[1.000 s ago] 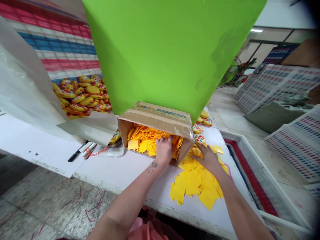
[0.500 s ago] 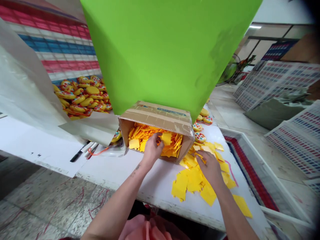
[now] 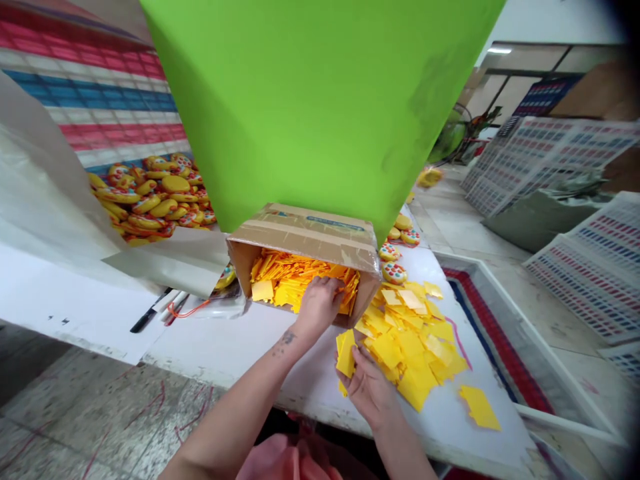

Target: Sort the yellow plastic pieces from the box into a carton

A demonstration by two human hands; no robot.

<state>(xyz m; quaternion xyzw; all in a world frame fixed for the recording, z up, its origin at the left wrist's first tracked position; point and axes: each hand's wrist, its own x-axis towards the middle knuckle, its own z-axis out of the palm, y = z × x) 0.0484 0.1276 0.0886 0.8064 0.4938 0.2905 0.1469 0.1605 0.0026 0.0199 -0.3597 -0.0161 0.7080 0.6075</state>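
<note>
Inside the cardboard box (image 3: 305, 237), the left hand (image 3: 320, 303) should pinch lightly; whether it grips, I cannot tell. Near the box's front, the right hand (image 3: 373, 393) grips yellow pieces (image 3: 345, 355), best kept unbent.

box (image 3: 300, 239) print blurry | L fingers (image 3: 325, 284) tips unclear | grn panel (image 3: 310, 120) top cut
</note>
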